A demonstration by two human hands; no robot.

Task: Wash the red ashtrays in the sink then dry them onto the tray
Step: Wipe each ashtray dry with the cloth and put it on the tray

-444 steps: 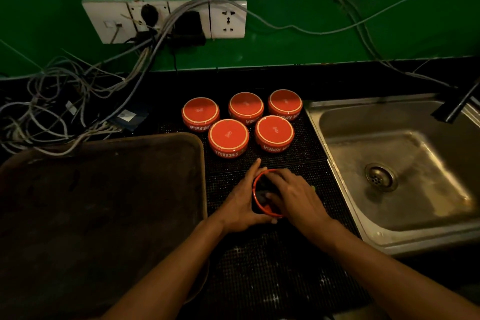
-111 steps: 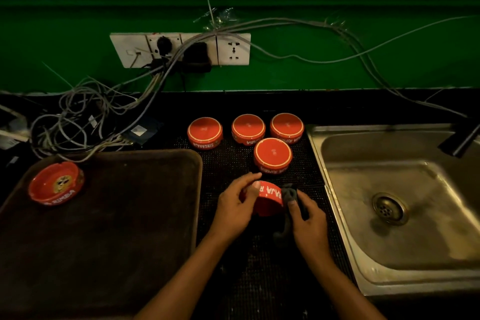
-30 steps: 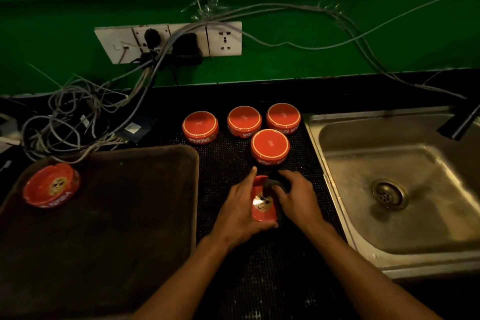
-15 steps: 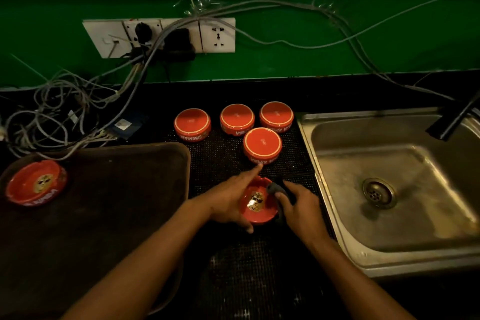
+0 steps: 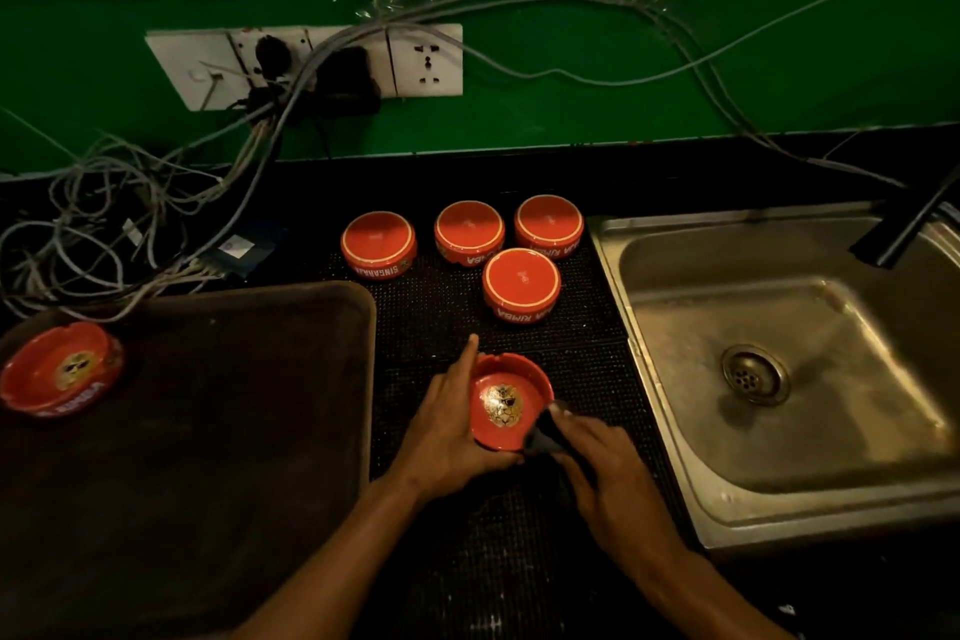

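A red ashtray (image 5: 506, 403) with a gold emblem sits open side up on the black mat, between the tray and the sink. My left hand (image 5: 449, 431) grips its left rim, forefinger stretched along the far edge. My right hand (image 5: 602, 468) holds a dark cloth (image 5: 543, 434) against the ashtray's right rim. Several more red ashtrays (image 5: 521, 283) stand upside down on the mat behind. One red ashtray (image 5: 60, 369) lies open side up at the far left of the dark tray (image 5: 234, 431).
The steel sink (image 5: 779, 364) lies to the right with its drain visible and a black tap (image 5: 909, 224) at its far right. A tangle of cables (image 5: 130, 218) and a wall socket strip (image 5: 311, 62) lie behind the tray on the left.
The ashtray in my hands has stayed open side up and sits a little nearer me. My right hand has drawn the cloth to the ashtray's near right rim.
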